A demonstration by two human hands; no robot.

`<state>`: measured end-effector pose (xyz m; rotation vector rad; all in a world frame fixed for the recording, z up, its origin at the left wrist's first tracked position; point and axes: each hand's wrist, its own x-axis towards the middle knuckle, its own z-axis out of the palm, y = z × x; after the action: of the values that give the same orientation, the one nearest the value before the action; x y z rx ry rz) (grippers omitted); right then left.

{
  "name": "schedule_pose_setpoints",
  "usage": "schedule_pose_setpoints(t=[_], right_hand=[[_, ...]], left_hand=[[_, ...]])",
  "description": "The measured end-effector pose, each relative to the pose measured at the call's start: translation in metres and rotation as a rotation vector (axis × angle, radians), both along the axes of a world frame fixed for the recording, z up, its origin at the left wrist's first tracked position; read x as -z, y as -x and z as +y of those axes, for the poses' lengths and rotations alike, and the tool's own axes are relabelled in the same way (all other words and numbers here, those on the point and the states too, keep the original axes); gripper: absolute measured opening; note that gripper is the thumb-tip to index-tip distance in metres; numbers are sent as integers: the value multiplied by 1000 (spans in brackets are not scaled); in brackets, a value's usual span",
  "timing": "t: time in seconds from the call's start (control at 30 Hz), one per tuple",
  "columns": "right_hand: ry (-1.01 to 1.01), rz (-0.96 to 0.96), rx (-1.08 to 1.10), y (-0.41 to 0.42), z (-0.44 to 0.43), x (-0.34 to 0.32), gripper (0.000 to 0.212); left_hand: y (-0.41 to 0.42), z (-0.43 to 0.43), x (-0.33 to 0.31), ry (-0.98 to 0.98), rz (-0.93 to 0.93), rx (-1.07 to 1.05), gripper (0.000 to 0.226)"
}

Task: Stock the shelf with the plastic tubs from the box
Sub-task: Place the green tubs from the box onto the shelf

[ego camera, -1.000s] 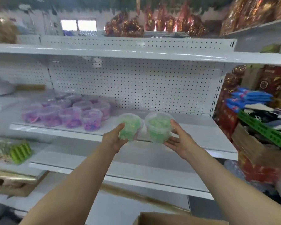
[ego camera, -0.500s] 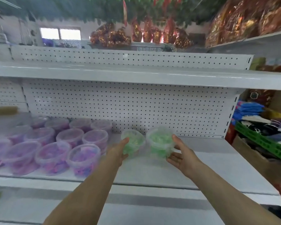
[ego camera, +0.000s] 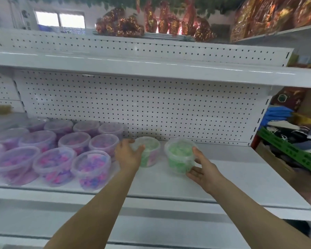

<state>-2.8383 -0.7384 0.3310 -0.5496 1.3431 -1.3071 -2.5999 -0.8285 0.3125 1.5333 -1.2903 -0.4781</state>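
Now left grip (ego camera: 128, 155) clasps the left tub (ego camera: 150, 152), right grip (ego camera: 203, 169) the right tub (ego camera: 180, 157), on the shelf (ego camera: 241, 175).

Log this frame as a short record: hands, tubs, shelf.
left hand: grips left green tub by its side
right hand: cups right green tub from the right
spacing: both side by side, apart, right of purple tubs
shelf: white, pegboard back
set down: cannot tell
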Motion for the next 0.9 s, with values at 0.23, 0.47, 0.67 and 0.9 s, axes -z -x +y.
schedule_pose_setpoints(t=[0.23, 0.47, 0.67, 0.9], right_hand=[[-35, 146, 15, -8, 0, 11, 47], [-15, 393, 46, -8, -2, 16, 70], [40, 920, 121, -3, 4, 17, 69], [447, 1314, -60, -14, 0, 26, 41]], left_hand=[[6, -3, 1, 22, -293, 204, 44], [10, 2, 0, 87, -271, 174, 38], [13, 5, -1, 97, -259, 180, 36], [14, 2, -5, 69, -494, 140, 48]])
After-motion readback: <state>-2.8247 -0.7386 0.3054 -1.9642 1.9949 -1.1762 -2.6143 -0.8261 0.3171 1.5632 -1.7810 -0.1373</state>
